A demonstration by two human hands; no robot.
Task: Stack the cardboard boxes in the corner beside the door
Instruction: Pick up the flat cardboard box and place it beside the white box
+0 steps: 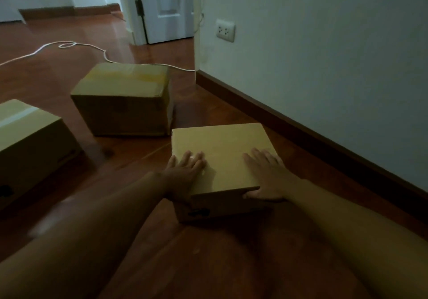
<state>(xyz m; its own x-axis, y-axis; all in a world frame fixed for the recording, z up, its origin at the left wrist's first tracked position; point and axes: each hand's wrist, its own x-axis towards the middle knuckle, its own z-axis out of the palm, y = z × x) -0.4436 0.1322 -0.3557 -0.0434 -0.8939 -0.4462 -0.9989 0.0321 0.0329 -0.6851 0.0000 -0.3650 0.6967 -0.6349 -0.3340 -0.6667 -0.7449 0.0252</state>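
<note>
Small cardboard box (220, 159) on the floor (139, 240), close to the wall (324, 66), with two hands on it.

The left hand (185, 171) lies flat on top with fingers spread. The right hand (266, 175) grips the near right corner, thumb on the front side. Farther away sits a big box (122, 99), another box (30, 141) to the left, then a white cord (69, 44) and the door (166, 6).
</note>
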